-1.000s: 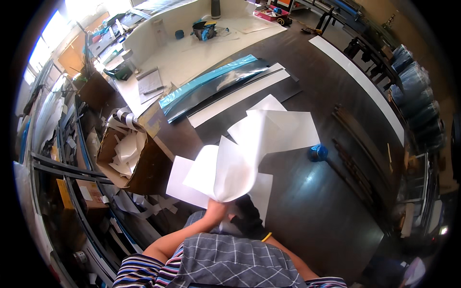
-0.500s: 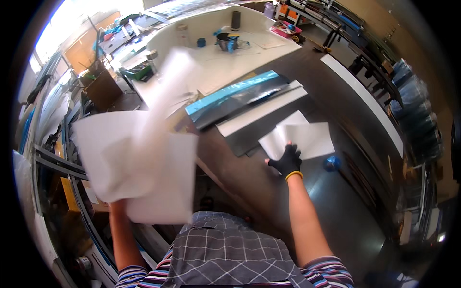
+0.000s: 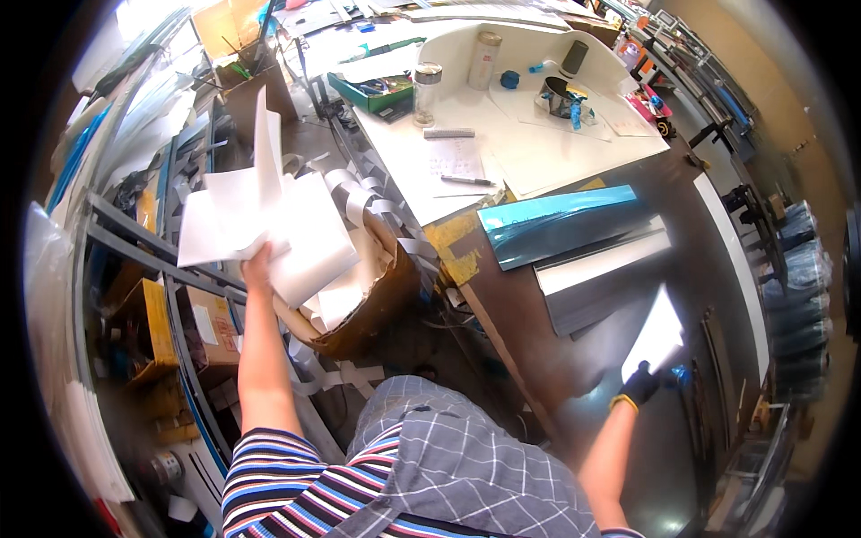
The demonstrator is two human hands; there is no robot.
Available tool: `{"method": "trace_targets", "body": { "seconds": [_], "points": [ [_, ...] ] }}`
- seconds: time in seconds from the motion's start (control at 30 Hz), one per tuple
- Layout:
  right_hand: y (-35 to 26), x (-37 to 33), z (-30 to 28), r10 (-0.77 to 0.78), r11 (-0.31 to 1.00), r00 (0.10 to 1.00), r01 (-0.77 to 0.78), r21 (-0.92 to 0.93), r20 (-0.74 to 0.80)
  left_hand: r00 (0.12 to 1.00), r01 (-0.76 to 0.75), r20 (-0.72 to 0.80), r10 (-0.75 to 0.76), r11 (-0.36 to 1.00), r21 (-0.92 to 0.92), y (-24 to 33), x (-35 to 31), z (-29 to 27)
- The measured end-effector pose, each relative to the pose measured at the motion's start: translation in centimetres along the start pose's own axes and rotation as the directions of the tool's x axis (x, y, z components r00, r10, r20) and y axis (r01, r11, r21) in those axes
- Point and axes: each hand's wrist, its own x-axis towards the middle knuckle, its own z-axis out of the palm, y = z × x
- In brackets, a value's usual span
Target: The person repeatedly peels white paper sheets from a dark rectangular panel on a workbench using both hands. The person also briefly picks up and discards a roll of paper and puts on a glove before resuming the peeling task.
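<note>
Several creased white sheets (image 3: pixel 314 233) fan out from my left hand (image 3: pixel 258 266), which is closed on their lower edge. They hang over an open cardboard box (image 3: pixel 381 300) of white scraps and strips. On the right, my right hand (image 3: pixel 639 386) wears a black fingerless glove and a yellow wristband. Its fingers are closed at the lower end of another white sheet (image 3: pixel 657 336) over the dark tabletop (image 3: pixel 592 359); how they grip is partly hidden. Beyond it lie a white strip (image 3: pixel 610 257) and a blue film-covered panel (image 3: pixel 556 220).
A white worktop (image 3: pixel 547 161) holds two clear jars, a black cup (image 3: pixel 558 97), a pen (image 3: pixel 466 180) and paper. A green tray (image 3: pixel 381 94) stands at its left edge. Metal racking (image 3: pixel 134 247) runs along my left. A long white strip (image 3: pixel 737 269) lies at the right.
The view has swung left. The sheets in my left hand are now over the cardboard box. My right hand has gone from spread on the sheets to closed at one end, and the paper looks narrower.
</note>
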Motion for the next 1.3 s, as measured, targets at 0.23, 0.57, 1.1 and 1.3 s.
{"method": "trace_targets", "body": {
  "seconds": [0.23,0.57,1.1,1.3],
  "points": [
    [-13.5,-2.8,-6.7,0.177,0.842,0.979,-0.206,0.499,0.105,0.953,0.202,-0.292,0.073,0.565,0.800,-11.3,-0.8,6.5],
    [-21.5,-23.2,5.3,-0.374,0.921,0.160,-0.051,0.386,0.914,0.282,0.646,0.939,-0.197,0.763,-0.034,6.4,-30.0,16.8],
    [-10.1,-20.0,-0.3,0.055,0.995,0.213,-0.096,-0.035,0.975,0.991,0.130,-0.072,-0.110,0.728,0.673,-4.6,3.1,-1.9],
    [-1.8,-17.4,-10.2,0.223,0.966,0.636,-0.244,-0.082,0.739,0.527,-0.822,0.730,0.436,0.479,0.308,-5.7,-24.3,26.7]
  ]
}}
